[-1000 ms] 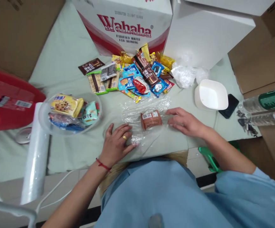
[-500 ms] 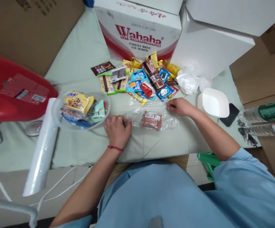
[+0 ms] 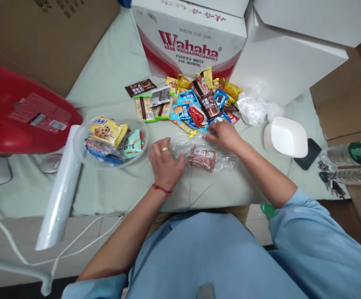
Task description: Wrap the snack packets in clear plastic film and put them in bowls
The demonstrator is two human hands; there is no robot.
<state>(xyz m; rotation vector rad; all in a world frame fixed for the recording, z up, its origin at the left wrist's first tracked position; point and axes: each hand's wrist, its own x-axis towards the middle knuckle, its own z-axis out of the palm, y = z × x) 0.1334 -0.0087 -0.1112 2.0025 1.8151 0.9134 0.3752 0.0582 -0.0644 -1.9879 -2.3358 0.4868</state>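
On the counter (image 3: pixel 114 193), a brown packet (image 3: pixel 201 160) is surrounded by clear film (image 3: pixel 227 163), long axis left-to-right. Its left end is flanked by the nearer left hand (image 3: pixel 167 164), fingers parted from thumb; beyond, any grip by the right hand (image 3: pixel 226 134) cannot be determined.

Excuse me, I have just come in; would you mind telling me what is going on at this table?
A person is handling clear film with both bare hands. A brown snack packet lies in the film, between the left hand and the right hand. The right hand is close to a pile of snacks; whether either hand grips the film is hard to tell. More packets sit in a clear bowl on the left.
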